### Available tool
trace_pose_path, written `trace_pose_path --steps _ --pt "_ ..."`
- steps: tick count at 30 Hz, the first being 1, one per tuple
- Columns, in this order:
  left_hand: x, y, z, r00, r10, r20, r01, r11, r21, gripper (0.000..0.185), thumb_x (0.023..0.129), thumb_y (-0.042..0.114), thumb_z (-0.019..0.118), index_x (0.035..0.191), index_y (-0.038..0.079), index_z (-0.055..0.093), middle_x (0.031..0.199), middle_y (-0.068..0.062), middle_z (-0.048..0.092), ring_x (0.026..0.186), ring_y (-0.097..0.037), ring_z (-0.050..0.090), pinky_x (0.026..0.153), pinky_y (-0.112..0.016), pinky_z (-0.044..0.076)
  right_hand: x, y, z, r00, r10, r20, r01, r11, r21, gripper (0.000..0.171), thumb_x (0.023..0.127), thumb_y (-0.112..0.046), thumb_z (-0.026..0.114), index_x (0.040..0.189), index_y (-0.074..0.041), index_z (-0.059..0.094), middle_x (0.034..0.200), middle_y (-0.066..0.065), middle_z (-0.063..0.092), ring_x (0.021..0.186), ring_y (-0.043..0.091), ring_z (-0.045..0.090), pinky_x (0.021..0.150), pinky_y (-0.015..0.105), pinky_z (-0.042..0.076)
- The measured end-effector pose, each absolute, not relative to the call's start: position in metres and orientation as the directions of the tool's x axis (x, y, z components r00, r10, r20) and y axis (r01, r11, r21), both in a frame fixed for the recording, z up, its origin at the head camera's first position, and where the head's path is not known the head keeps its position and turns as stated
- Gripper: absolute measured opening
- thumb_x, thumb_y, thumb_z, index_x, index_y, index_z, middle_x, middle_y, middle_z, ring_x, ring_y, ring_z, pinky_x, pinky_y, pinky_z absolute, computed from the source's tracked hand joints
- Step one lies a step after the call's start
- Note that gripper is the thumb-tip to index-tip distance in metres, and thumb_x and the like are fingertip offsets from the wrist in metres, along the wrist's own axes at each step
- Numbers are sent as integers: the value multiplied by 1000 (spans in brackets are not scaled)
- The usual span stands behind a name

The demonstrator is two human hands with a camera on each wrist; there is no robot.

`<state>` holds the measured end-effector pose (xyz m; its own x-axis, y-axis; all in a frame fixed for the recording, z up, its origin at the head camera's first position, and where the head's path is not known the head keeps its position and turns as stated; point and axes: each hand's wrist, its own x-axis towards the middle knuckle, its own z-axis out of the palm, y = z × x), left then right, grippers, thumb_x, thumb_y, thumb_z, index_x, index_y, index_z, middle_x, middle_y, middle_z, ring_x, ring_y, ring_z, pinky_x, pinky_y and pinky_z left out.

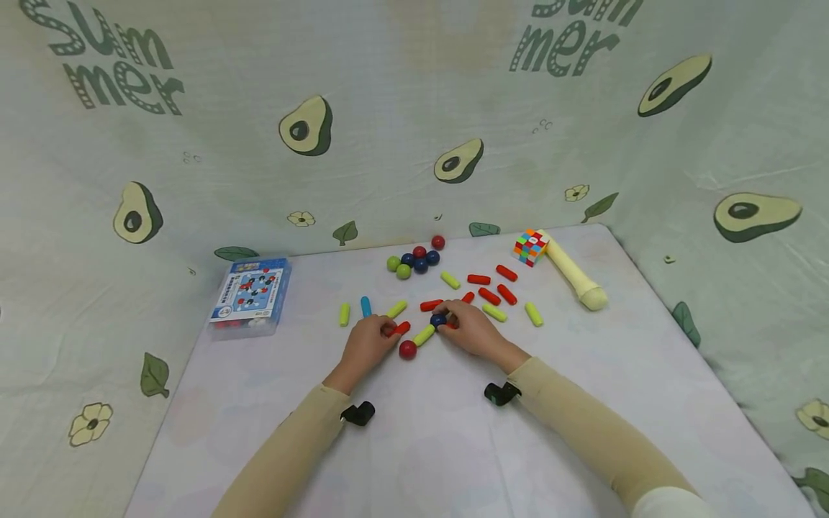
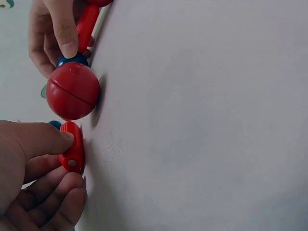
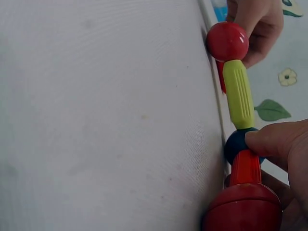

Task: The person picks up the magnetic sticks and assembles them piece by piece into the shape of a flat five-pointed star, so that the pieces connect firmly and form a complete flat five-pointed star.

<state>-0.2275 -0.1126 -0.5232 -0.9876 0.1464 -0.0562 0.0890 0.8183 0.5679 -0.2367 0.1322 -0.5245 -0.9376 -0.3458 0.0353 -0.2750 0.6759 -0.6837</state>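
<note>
My left hand (image 1: 381, 332) pinches a short red stick (image 1: 399, 329) between thumb and fingers; the left wrist view shows that red stick (image 2: 72, 154) in the left hand (image 2: 71, 162). A red ball (image 1: 407, 350) lies beside it and joins a yellow-green stick (image 1: 424, 334) that runs to a dark blue ball (image 1: 438, 319). My right hand (image 1: 448, 322) grips that blue ball. In the right wrist view the red ball (image 3: 227, 41), green stick (image 3: 239, 94), blue ball (image 3: 237, 144), another red stick (image 3: 245, 168) and a second red ball (image 3: 243, 209) form one chain, with the right hand (image 3: 269, 154) on the blue ball.
Loose red sticks (image 1: 492, 288), green sticks (image 1: 534, 314) and a blue stick (image 1: 365, 306) lie on the white table (image 1: 421, 446). Several balls (image 1: 414, 260) cluster at the back. A blue box (image 1: 249, 295) sits left; a colour cube (image 1: 529, 247) and cream cylinder (image 1: 576, 277) sit right.
</note>
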Motion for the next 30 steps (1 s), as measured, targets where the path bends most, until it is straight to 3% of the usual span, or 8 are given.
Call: trace_pose_path --steps 10,18,30 --pt "-212 -122 -520 -988 127 -93 68 876 477 35 86 27 82 116 10 72 87 -1 58 79 -17 54 68 -28 52 -243 128 -523 -944 -327 45 -269 682 -680 37 95 -18 73 131 -16 64 115 1 64 97 19 57 86 35 53" --pt "-213 -124 -524 -986 163 -24 126 840 527 30 90 22 79 116 10 75 93 1 63 80 -15 54 69 -27 50 -246 124 -521 -947 -318 44 -260 677 -688 35 95 -17 73 129 -15 65 115 1 65 98 19 58 86 35 53" --pt "-203 -134 -523 -990 134 -34 83 774 628 28 91 21 78 120 20 75 89 2 62 79 -16 54 66 -29 48 -249 127 -523 -947 -320 33 -252 673 -696 35 96 -18 72 130 -14 64 119 2 65 100 20 58 89 35 53"
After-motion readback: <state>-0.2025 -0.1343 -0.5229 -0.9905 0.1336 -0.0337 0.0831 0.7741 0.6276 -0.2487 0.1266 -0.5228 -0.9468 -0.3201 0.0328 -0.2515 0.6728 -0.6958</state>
